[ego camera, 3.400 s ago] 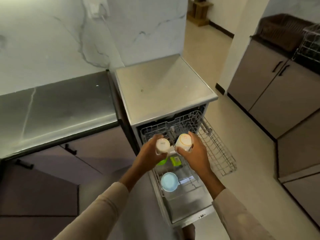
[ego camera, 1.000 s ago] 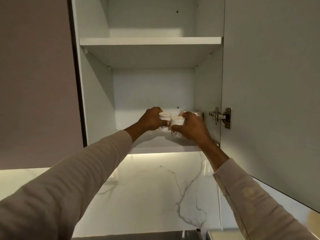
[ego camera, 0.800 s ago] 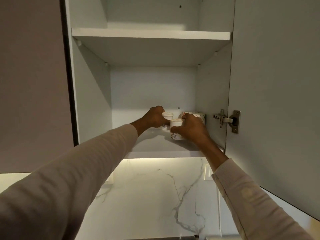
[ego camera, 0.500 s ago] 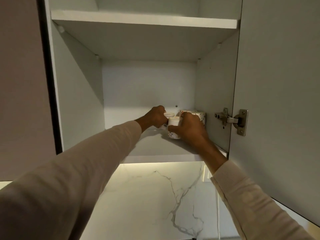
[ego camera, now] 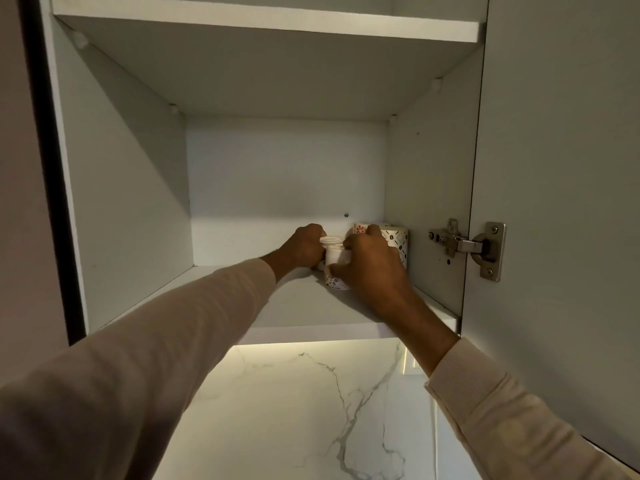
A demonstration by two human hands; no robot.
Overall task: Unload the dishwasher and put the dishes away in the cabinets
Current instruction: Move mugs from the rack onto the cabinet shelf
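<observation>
Both arms reach up into an open wall cabinet. My left hand (ego camera: 304, 245) grips a small white cup (ego camera: 330, 240) on the lower shelf (ego camera: 304, 330). Just in front of it, my right hand (ego camera: 372, 268) grips a second white cup (ego camera: 335, 268) with a small printed pattern; its base looks level with the shelf board, though contact is hidden. The two cups stand side by side, nearly touching. Behind my right hand, against the cabinet's right wall, stand patterned mugs (ego camera: 394, 237), partly hidden.
The cabinet door (ego camera: 561, 202) stands open at the right on a metal hinge (ego camera: 467, 245). An upper shelf (ego camera: 263, 24) runs across the top. The left part of the lower shelf is bare. A lit marble backsplash (ego camera: 311, 410) shows below.
Since 3.4 s ago the two cups went from the dishwasher rack up into the cabinet. Over the last second both hands pushed the cups a little deeper and lower toward the shelf.
</observation>
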